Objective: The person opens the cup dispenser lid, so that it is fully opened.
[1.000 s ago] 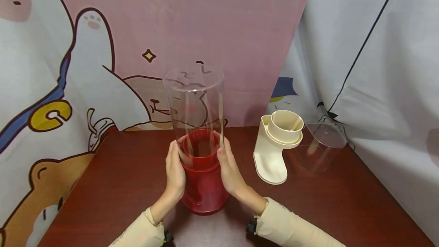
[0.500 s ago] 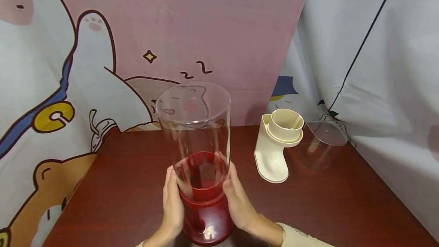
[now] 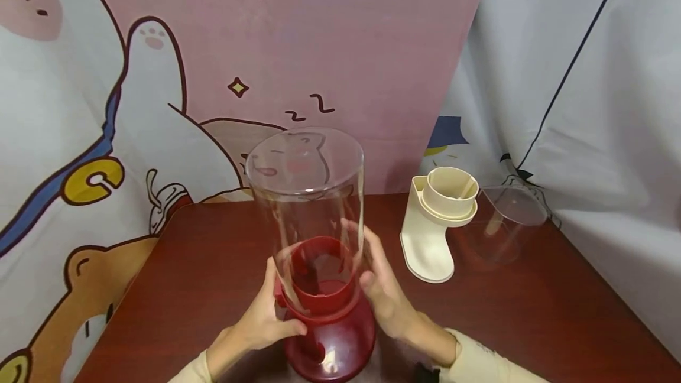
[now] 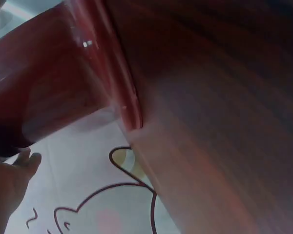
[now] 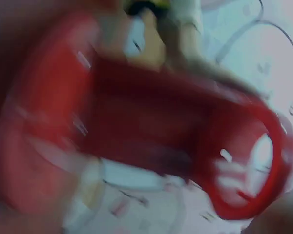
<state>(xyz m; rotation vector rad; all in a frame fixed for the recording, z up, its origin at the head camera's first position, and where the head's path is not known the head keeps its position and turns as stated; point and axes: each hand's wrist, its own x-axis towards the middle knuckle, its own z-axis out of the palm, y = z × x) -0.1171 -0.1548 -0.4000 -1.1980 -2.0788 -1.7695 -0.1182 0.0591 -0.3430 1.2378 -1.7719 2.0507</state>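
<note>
A tall clear cylinder [image 3: 305, 194] stands upright in a red base [image 3: 332, 347] near the table's front edge. My left hand [image 3: 260, 321] grips the red base's upper rim from the left, thumb curled across its front. My right hand [image 3: 385, 294] wraps the lower right side of the clear cylinder, fingers spread behind it and thumb in front. The left wrist view shows the red base [image 4: 44, 87] blurred, with part of my left hand [image 4: 10, 180] at the lower left. In the right wrist view the red base [image 5: 151, 126] fills the frame, heavily blurred.
A cream dispenser base [image 3: 428, 241] stands to the right, with a short clear cup [image 3: 505, 223] lying beside it. The dark red-brown table [image 3: 532, 312] is backed by a cartoon-printed cloth [image 3: 159, 105] and a white cloth on the right.
My left thumb has wrapped round the front of the red base's rim. My right hand has slid higher and further round the clear cylinder. The base has stayed near the front edge.
</note>
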